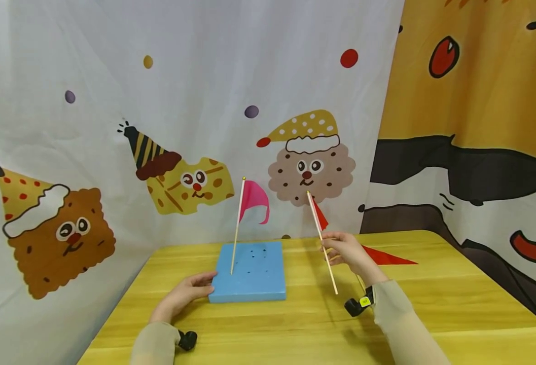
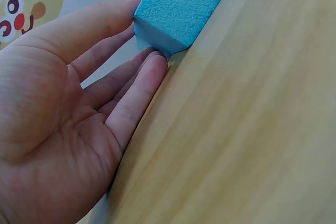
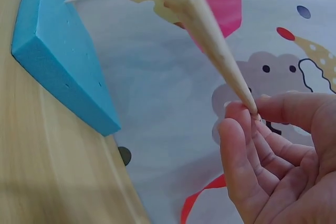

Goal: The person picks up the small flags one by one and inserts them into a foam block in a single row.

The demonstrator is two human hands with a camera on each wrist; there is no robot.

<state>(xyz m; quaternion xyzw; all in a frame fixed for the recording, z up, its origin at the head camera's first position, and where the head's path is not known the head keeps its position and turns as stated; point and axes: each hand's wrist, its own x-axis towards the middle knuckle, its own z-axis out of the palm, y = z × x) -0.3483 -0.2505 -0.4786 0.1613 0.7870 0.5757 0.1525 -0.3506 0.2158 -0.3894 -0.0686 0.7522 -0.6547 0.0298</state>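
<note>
A blue foam block [image 1: 249, 291] with several small holes in its top lies on the wooden table. From its left part rises a thin stick with a pink flag [image 1: 255, 197], tilted slightly to the right. My left hand [image 1: 185, 294] touches the block's left side, fingers fairly straight; the left wrist view has the fingertips at a corner of the foam [image 2: 184, 9]. Right of the block, my right hand [image 1: 347, 252] pinches the wooden stick [image 3: 210, 40] of a red flag [image 1: 320, 215] between thumb and fingers. That stick leans, its lower end above the table.
Another red pennant [image 1: 388, 256] lies on the table [image 1: 231, 337] behind my right hand, partly hidden by it. A cloth printed with cartoon biscuits [image 1: 194, 101] hangs right behind the table's back edge. Small black cameras sit on both wrists.
</note>
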